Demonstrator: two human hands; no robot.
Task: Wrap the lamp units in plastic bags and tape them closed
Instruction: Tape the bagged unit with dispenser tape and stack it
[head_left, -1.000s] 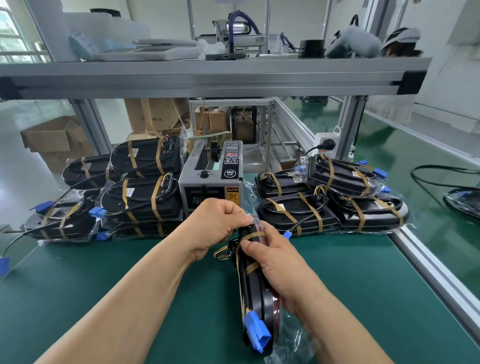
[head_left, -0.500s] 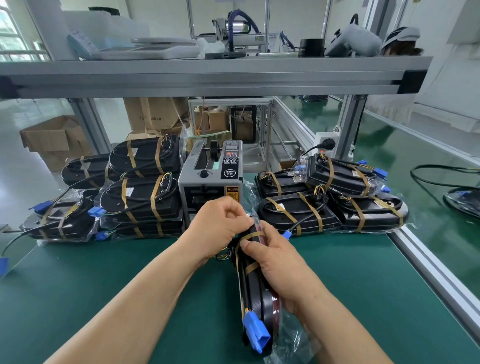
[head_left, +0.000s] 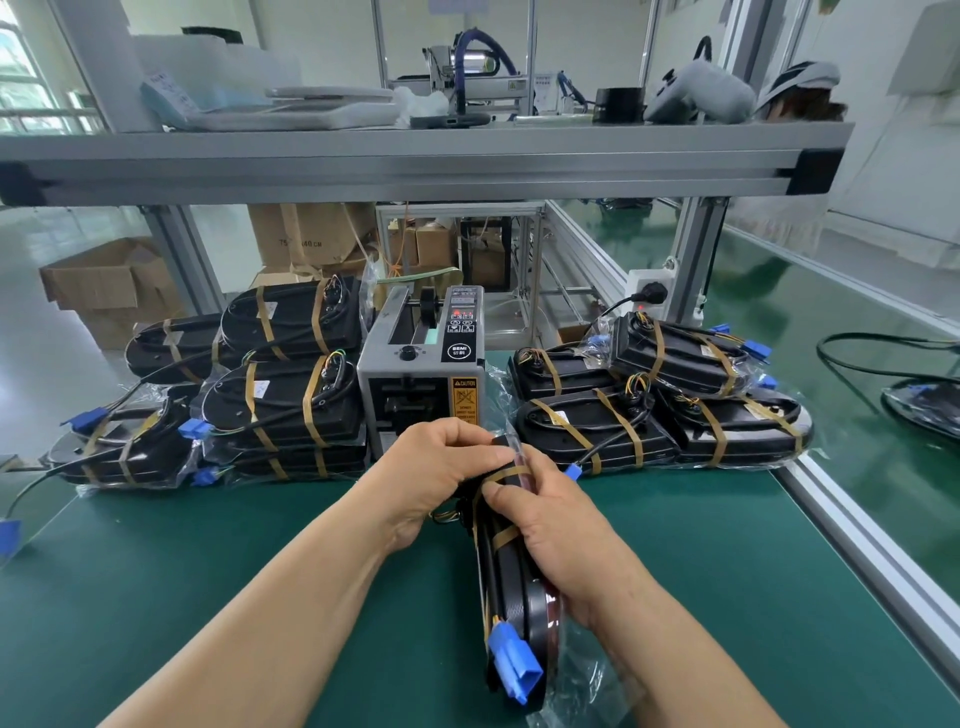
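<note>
Lamp (head_left: 511, 587): far end is hidden under left hand (head_left: 441, 467), right face is covered by right hand (head_left: 561, 540). Bag (head_left: 576, 686) runs off the bottom edge. Dispenser (head_left: 421, 374): lower front is blocked by left hand, panel and caution text too small to read. Connector (head_left: 8, 535) at left edge and bagged unit (head_left: 930, 410) at right edge are both cut off.

Green desk (head_left: 208, 571) out front, and overhead an aluminium shelf (head_left: 415, 166) spans the view. Up on it: stacked white trays (head_left: 311, 106) left of centre, then a black cylinder (head_left: 618, 104) and a grey controller (head_left: 696, 96) further right. Beyond the desk, cardboard boxes (head_left: 109, 283) sit on the floor, and a plugged-in white power socket (head_left: 649, 293) hangs by the right post.
</note>
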